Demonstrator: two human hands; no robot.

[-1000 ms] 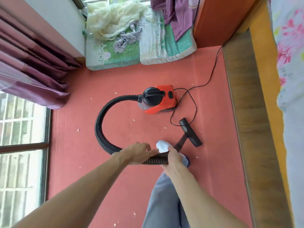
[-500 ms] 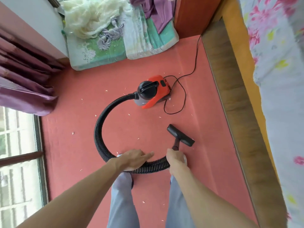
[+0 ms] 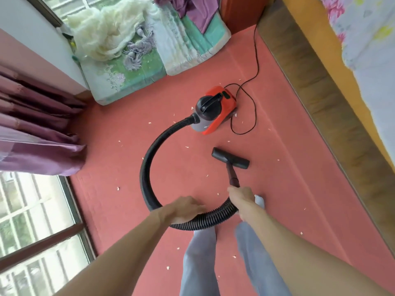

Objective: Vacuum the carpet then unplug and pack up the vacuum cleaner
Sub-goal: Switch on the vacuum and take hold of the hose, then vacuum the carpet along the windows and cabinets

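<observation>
My right hand (image 3: 242, 198) is curled tight round the top of the dark rigid wand (image 3: 233, 178), just where the hose joins it. My left hand (image 3: 183, 210) lies over the hose a little further back, with the fingers nearly straight along the ribs. They are blurred, and I cannot tell whether the thumb hooks underneath. The salmon-red carpet (image 3: 288, 189) runs from my feet to the wooden bed frame (image 3: 320, 86) on my right and the folded green quilts (image 3: 139, 69) by the far wall. The long black ribbed hose (image 3: 147, 163) sweeps out from under my left hand in a wide curve to the red and black canister vacuum cleaner (image 3: 215, 110), which sits well ahead of me near the middle of the floor. I judge that I hold the hose in two places so the right hand steers and the left takes up the slack. The flat black floor nozzle (image 3: 230, 160) rests on the carpet just ahead of my right hand, between it and the canister. The thin black power cord (image 3: 255, 67) loops behind the canister and runs off toward the far corner, so I take it to be plugged in. Small white scraps (image 3: 118, 188) lie scattered about, so much of the vacuuming looks undone.
</observation>
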